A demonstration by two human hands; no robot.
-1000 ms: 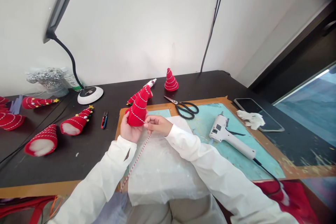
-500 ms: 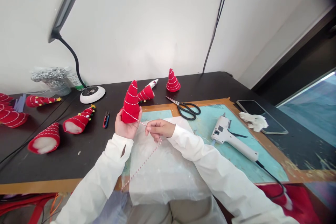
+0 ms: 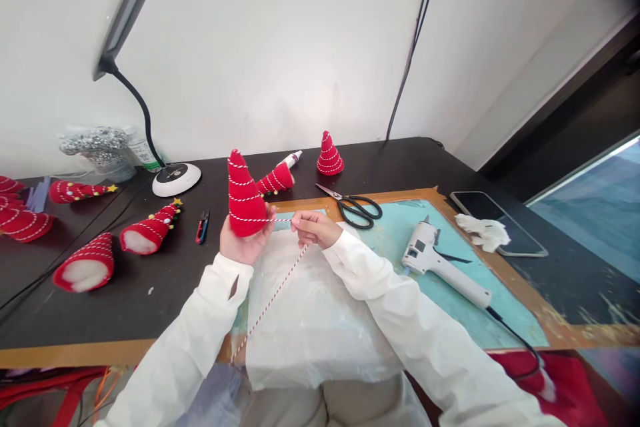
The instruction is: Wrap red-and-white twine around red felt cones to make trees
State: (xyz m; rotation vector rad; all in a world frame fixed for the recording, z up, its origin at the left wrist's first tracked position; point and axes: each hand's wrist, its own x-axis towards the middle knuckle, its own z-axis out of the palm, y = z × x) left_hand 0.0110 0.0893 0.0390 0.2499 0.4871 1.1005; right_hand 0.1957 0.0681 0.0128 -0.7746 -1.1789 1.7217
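Observation:
My left hand (image 3: 243,243) grips the base of a red felt cone (image 3: 243,195), held upright and wound with red-and-white twine. My right hand (image 3: 314,227) pinches that twine (image 3: 273,297) just right of the cone; a taut stretch runs from the cone to my fingers, and the rest trails down over a clear plastic sheet (image 3: 315,320) toward my lap. Both arms wear white sleeves.
A white glue gun (image 3: 440,263) lies on the teal cutting mat (image 3: 480,320), black scissors (image 3: 353,207) beyond my right hand. Finished red cones (image 3: 147,232) lie left, one (image 3: 329,155) stands at the back. A lamp base (image 3: 176,179), thread snips (image 3: 201,227) and phone (image 3: 495,213) are on the desk.
My left hand turned the cone from tilted to upright and lifted it slightly. My right hand moved up and right, drawing the twine taut level with the cone's lower part.

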